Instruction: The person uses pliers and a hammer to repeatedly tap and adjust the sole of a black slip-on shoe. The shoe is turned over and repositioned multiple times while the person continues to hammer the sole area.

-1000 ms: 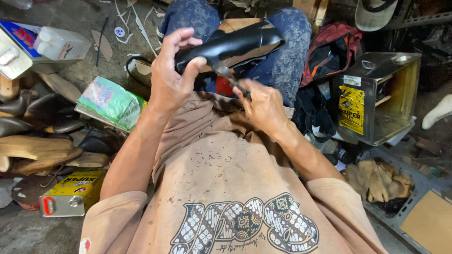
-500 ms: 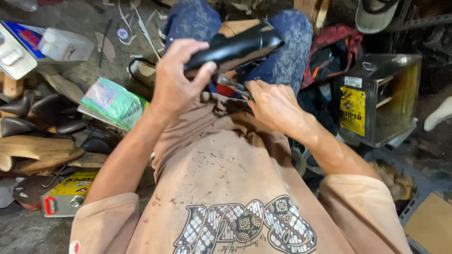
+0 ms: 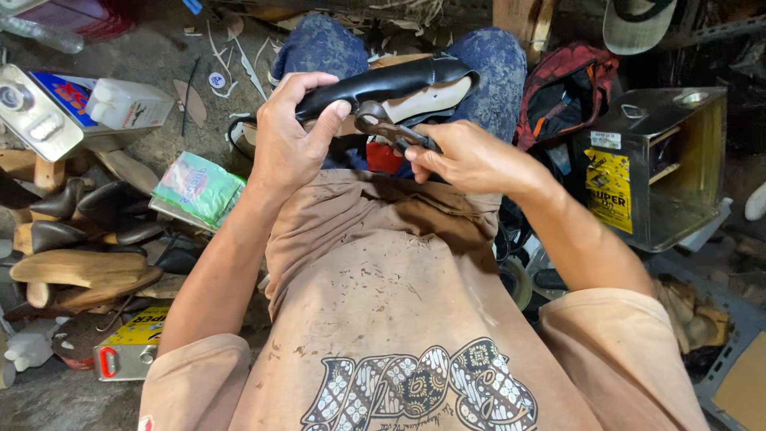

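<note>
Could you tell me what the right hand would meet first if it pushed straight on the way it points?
Most likely the black shoe: the right hand aims its pincers at the shoe's edge, apparently already touching.

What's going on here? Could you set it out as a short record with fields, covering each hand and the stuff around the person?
Left hand: left hand grips a black shoe resting across the knees.
Right hand: right hand holds metal pincers, their head set against the shoe's edge.
Posture: seated, knees up, tan printed shirt.
To the person's left: green packet, wooden shoe forms and dark shoe pieces, yellow can.
To the person's right: square metal tin with yellow label, red bag.
</note>
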